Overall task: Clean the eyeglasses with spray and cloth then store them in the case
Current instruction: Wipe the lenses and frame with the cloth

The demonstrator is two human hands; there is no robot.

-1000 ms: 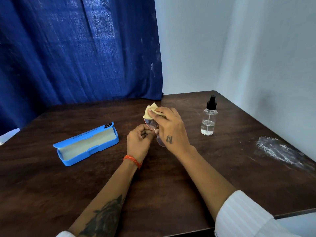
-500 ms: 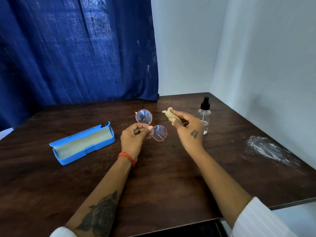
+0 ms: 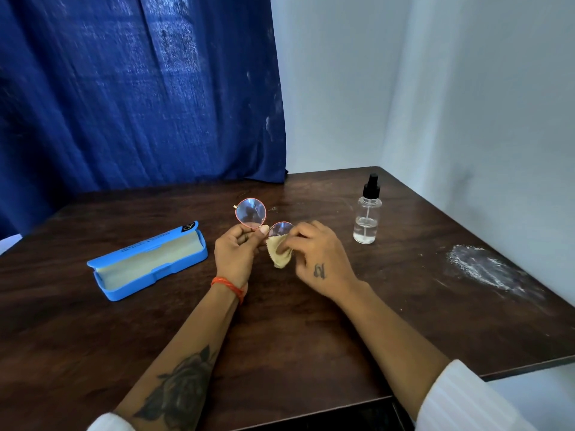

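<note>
Though round-lensed, eyeglasses (image 3: 250,213) against pinked-edge cloth (image 3: 279,251).

I get 1 view only, from the camera on the person's head, so no 2nd view overlaps it. It looks forward and steeply down across the dark wooden table (image 3: 311,337), wide-angle, with straight edges bowing toward the frame borders. Both forearms enter from 6 o'clock and the left hand (image 3: 236,253) and right hand (image 3: 320,259) meet near frame centre, close to the lens. The blue curtain (image 3: 140,88) fills 10 to 12 o'clock, the white wall corner (image 3: 404,88) runs from 12 to 3 o'clock, and the table's near edge cuts off at 5 o'clock.
</note>
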